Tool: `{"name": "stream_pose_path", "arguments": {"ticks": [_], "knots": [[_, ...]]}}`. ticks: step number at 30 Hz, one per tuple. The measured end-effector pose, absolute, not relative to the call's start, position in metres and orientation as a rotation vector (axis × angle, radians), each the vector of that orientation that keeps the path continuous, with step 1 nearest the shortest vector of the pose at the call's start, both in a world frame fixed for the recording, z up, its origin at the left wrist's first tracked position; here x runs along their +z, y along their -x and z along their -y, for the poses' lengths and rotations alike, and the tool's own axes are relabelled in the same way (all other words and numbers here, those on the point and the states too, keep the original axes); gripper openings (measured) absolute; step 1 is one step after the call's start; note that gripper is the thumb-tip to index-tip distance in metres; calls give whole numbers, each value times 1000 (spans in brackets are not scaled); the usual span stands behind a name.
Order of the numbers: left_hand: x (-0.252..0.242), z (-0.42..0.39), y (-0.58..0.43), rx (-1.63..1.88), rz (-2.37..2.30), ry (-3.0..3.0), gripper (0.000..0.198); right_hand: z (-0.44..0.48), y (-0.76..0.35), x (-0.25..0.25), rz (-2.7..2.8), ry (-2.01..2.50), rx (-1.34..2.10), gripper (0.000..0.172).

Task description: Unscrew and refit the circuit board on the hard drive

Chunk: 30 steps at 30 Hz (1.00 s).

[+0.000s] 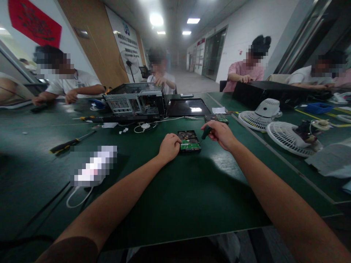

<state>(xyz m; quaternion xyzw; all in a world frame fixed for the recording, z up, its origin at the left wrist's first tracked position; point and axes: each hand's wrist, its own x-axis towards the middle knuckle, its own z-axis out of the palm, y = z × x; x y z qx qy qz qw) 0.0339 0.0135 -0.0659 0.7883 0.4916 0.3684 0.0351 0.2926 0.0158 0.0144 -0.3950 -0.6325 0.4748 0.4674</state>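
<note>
A hard drive [189, 140] lies flat on the green tabletop, its green circuit board facing up. My left hand [169, 147] grips the drive's left edge with the fingers closed against it. In my right hand [220, 135] is a screwdriver [206, 132] with a dark handle, wrapped by the fingers. Its thin shaft slants down to the drive's right side; whether the tip touches a screw is too small to tell. Just behind the drive rests a second drive with a circuit board [221, 118].
An opened computer case [131, 102] and a flat dark panel [189, 107] stand at the back. Another screwdriver [65, 145] and a blurred phone [94, 166] lie left. White fan parts [287, 137] and a black case [263, 93] are right. Several people sit around the table.
</note>
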Motion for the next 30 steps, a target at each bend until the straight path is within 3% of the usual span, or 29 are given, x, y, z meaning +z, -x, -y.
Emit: {"name": "stream_pose_path", "arguments": {"ticks": [13, 30], "knots": [[-67, -14, -33, 1140, -1512, -2432, 23, -15, -292, 16, 1510, 929, 1210, 23], [-69, -15, -33, 1149, -1510, -2429, 24, -13, -293, 18, 1440, 928, 1422, 27]]}}
